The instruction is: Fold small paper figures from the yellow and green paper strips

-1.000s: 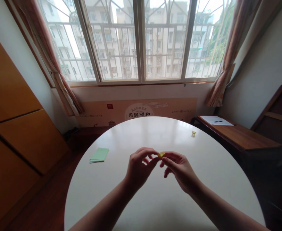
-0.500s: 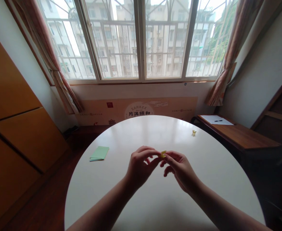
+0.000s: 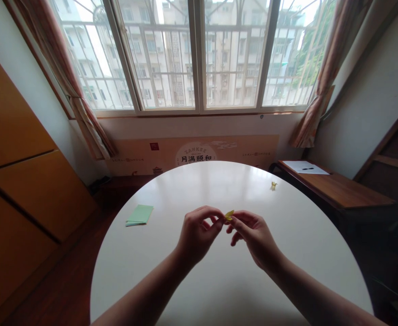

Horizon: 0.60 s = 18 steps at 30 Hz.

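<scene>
Between my two hands, above the middle of the white round table [image 3: 134, 271], is a small piece of folded yellow paper [image 3: 229, 215]. My left hand [image 3: 199, 231] pinches its left side with thumb and forefinger. From the other side, my right hand [image 3: 251, 231] grips it between thumb and fingers, its lower fingers curled beneath. Fingertips cover part of the paper, so its full shape is hidden. A little folded yellow paper figure [image 3: 273, 186] rests on the table, farther off to the right. At the left lies a small stack of green paper sheets [image 3: 140, 214].
Right of the table stands a wooden bench or low table [image 3: 348, 185] bearing a white sheet with a pen [image 3: 308, 169]. A wooden chair back [image 3: 389, 154] is at the far right. Orange cabinets [image 3: 19, 190] line the left, and a barred window [image 3: 199, 54] spans the back.
My left fingers have drawn back slightly and bent more, so more of the folded yellow paper shows. My right hand has hardly moved. The view has shifted a little.
</scene>
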Each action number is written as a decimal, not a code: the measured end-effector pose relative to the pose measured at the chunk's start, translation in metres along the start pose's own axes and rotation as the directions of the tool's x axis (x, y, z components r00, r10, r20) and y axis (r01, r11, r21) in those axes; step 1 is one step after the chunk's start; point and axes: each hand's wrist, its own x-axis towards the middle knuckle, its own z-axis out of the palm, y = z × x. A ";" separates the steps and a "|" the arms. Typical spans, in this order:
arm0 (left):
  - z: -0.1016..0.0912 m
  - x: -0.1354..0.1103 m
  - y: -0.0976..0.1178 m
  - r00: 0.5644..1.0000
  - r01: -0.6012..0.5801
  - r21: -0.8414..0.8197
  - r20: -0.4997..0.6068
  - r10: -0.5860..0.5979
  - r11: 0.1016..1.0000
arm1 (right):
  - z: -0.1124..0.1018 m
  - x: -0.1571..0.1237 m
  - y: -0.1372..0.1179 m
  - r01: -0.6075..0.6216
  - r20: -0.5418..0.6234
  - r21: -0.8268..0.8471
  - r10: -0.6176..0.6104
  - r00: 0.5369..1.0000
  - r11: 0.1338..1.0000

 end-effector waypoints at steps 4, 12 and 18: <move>0.004 0.000 -0.001 0.980 0.200 -0.134 0.025 -0.199 0.970 | 0.000 0.001 0.000 0.026 0.006 -0.021 -0.026 1.000 0.999; 0.008 0.001 -0.002 0.959 0.281 -0.291 0.041 -0.281 0.915 | -0.002 0.000 0.002 0.059 0.013 -0.040 -0.059 0.998 0.997; 0.009 0.003 -0.002 0.945 0.313 -0.323 0.013 -0.327 0.893 | -0.001 0.001 0.000 0.047 0.043 -0.046 -0.045 0.998 0.998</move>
